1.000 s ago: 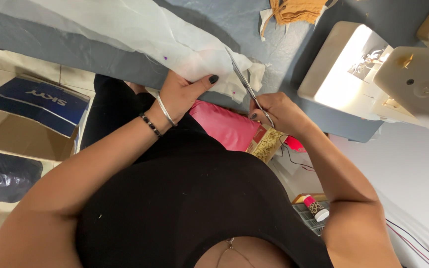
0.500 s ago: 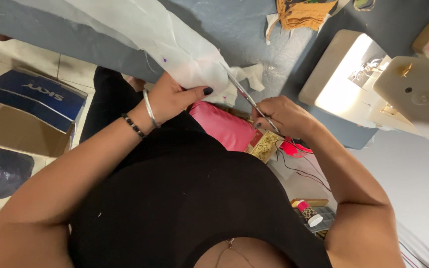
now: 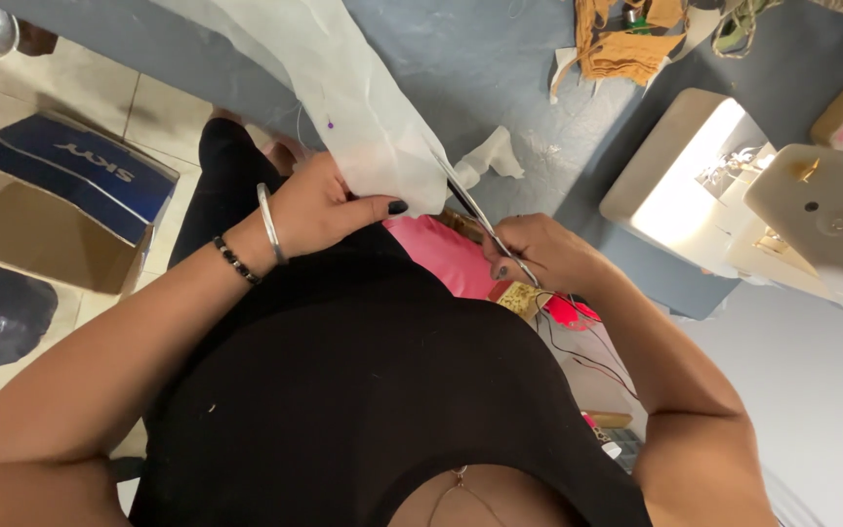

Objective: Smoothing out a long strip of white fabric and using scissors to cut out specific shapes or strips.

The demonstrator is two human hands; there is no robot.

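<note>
Head view: left hand (image 3: 329, 210) pinches the white cloth (image 3: 343, 107) edge at 12 o'clock of the lap. Right hand (image 3: 543, 256) clamped on scissors (image 3: 475, 210), blades at cloth edge. Sewing machine (image 3: 782, 205) at 3 o'clock.

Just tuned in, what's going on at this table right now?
A person is cutting white fabric with scissors. The left hand grips the cloth's edge at the blue table, while the right hand works the scissors, blades at the cloth's lower edge. A small white scrap lies just beyond the blades. A lit sewing machine sits on the right, and a pink cloth lies under the hands.
</note>
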